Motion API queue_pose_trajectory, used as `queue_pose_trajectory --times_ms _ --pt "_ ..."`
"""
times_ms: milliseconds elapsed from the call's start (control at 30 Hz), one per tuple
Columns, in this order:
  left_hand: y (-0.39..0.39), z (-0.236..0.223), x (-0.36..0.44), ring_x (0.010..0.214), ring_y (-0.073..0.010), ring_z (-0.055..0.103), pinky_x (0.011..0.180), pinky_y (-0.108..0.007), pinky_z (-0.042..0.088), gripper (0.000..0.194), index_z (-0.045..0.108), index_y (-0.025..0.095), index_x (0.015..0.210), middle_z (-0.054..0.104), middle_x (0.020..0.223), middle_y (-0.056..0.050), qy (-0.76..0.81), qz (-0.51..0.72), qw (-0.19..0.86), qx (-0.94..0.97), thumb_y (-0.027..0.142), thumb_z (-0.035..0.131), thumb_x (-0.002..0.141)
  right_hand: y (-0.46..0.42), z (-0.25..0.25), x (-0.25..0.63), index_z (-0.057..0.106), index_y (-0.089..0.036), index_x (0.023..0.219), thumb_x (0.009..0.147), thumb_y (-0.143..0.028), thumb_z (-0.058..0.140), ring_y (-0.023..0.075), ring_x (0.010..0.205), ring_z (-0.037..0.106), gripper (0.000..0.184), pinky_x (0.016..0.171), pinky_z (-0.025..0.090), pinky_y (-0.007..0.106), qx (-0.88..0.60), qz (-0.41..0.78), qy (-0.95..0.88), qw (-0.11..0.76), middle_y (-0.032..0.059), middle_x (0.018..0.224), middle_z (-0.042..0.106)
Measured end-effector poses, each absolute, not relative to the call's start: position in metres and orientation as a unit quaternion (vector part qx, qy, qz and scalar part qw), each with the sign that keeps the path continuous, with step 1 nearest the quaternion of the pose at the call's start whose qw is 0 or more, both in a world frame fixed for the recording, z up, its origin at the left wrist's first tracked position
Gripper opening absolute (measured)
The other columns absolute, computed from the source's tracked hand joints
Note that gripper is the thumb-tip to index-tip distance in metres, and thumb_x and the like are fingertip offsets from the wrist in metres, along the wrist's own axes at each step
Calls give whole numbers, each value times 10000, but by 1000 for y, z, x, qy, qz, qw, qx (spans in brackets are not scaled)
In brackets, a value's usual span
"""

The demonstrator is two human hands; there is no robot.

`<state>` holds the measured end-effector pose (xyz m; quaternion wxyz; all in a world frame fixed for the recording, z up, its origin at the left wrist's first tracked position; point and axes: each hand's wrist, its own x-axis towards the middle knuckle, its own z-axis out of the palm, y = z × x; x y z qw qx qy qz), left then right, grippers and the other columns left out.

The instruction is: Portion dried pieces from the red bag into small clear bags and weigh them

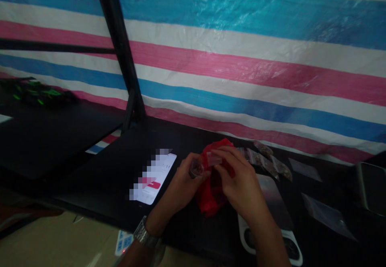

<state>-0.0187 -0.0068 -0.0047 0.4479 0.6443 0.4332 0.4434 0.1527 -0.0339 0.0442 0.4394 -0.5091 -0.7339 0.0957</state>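
My left hand [185, 180], a metal watch on its wrist, is closed around a small clear plastic bag [196, 169] with dark brown bits in it. My right hand [237, 174] pinches a clear plastic strip [214, 159] between its fingertips. Whether this strip belongs to the same bag, I cannot tell. Both hands are over a crumpled red plastic bag [211, 204], whose dark inside is partly hidden by my fingers. Beneath my right forearm lies a white kitchen scale [273, 196] with a grey plate.
Several small filled bags [263, 160] lie behind the scale. Flat clear bags [328, 214] are to the right, near a dark box-like object [374, 186]. A lit phone [157, 184] lies left on the black table [99, 186]. Behind it rises a black post [119, 46] before striped sheeting.
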Motion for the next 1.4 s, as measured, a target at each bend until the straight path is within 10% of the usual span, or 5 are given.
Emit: queue_pose_trajectory --times_ms 233,667,900,1100,1400 --pt "-4 -8 -24 932 -211 616 841 -365 505 288 576 260 1182 604 1070 -27 474 528 323 626 297 691 920 -31 25 173 755 -210 1260 840 -10 652 333 1205 667 476 1106 495 553 -607 179 -720 285 113 1276 720" --pt "-24 0 0 819 -162 614 668 -304 524 558 416 242 1289 505 1116 -42 406 671 50 619 111 692 821 -61 70 140 740 -304 1017 880 -121 757 162 972 660 229 870 508 267 -493 265 -668 490 -31 1066 720" --pt "-46 13 11 1055 -221 653 911 -391 591 592 448 275 1375 557 1198 -66 367 624 210 657 93 646 847 -67 74 158 715 -247 889 958 -169 648 140 786 612 124 698 474 232 -497 213 -671 507 -18 887 685" --pt "-49 41 33 795 -162 728 668 -240 600 149 688 259 1063 736 944 -5 350 653 434 513 325 705 931 -81 82 178 710 -244 893 984 -316 615 148 718 596 150 663 465 247 -539 185 -623 535 -26 779 658" --pt "-53 38 56 892 -169 811 827 -250 647 208 780 282 1132 844 976 8 368 608 353 609 290 663 960 -94 82 220 711 -218 866 922 -455 695 176 687 646 245 632 490 269 -584 201 -532 579 12 750 702"
